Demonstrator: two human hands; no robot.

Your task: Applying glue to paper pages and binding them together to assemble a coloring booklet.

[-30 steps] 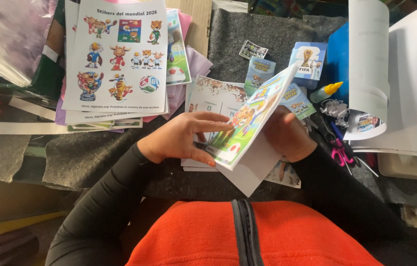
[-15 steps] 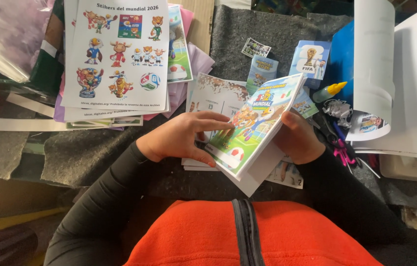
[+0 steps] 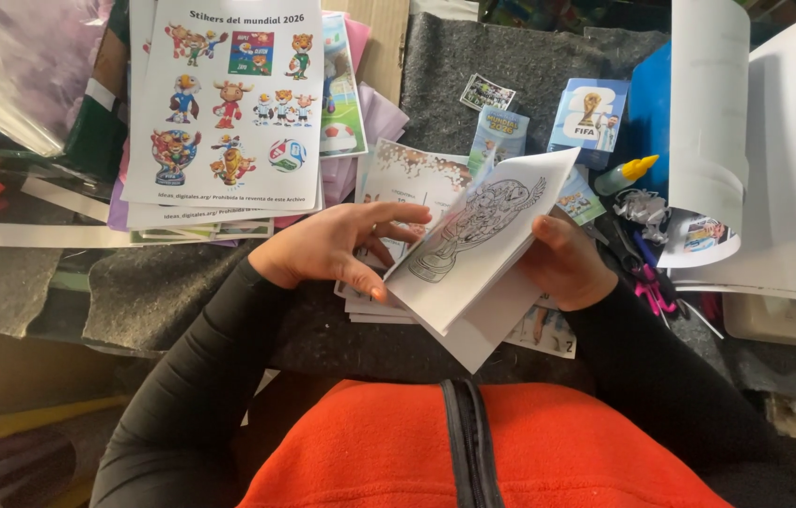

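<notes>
Nearest is an orange garment (image 3: 473, 452) with a dark zipper. Just beyond it, the left hand (image 3: 337, 246) has its fingers spread and curled on the edge of a small booklet (image 3: 469, 249), open at a black-and-white drawing. The right hand (image 3: 567, 261) grips the booklet from the right side. Farther left lies a sticker sheet (image 3: 229, 103) with cartoon mascots; farther right, a yellow-capped glue bottle (image 3: 626, 174) and pink scissors (image 3: 647, 282)
</notes>
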